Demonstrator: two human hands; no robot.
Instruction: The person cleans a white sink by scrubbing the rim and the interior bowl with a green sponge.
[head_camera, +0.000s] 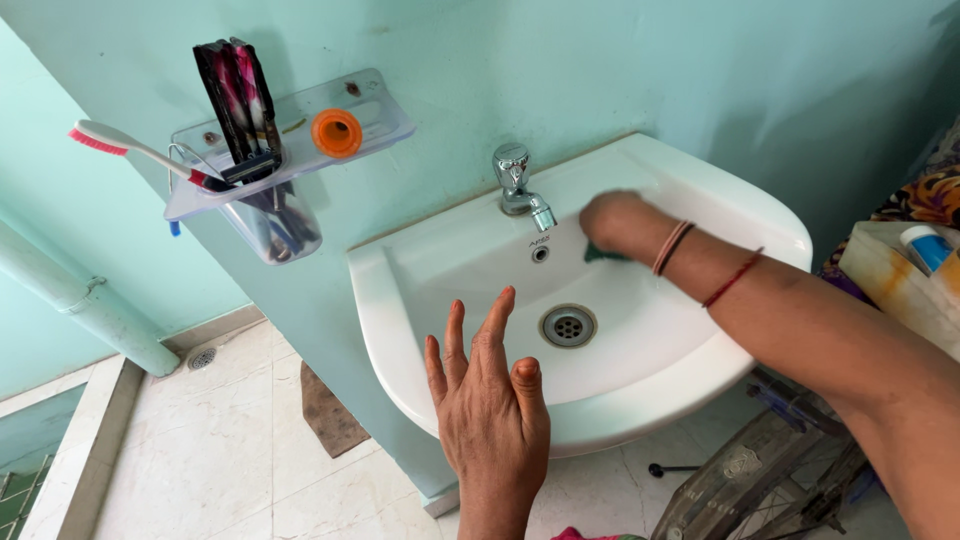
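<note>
The right hand (612, 222) is inside the white washbasin (400, 340), closed around a small green scrub pad (603, 254) and pressing it on the back wall of the bowl, just below the chrome tap (517, 182). Only a little corner of the pad shows under the fist (the hand is a bit blurred, so I cannot tell each finger apart). Some thread bands, red and orange, are around the wrist.

The left hand (490, 410) holds nothing. It is raised in front of the basin's front rim with the palm turned away, the fingers spread and straight, the thumb bent a little; whether it touches the rim I cannot tell.

In the bottom of the bowl there is the round metal drain (568, 326), well apart from the pad, and a small overflow hole sits under the tap.

On the pale green wall to the left hangs a clear plastic shelf (385, 118). It carries an orange round cap (337, 133), a dark pack standing upright (238, 95), and a toothbrush (130, 150) with red bristles that sticks out to the left. Under the shelf is a clear cup with dark things inside.

The floor is of light tiles, with a small floor drain (202, 357) near a grey pipe (85, 300).
</note>
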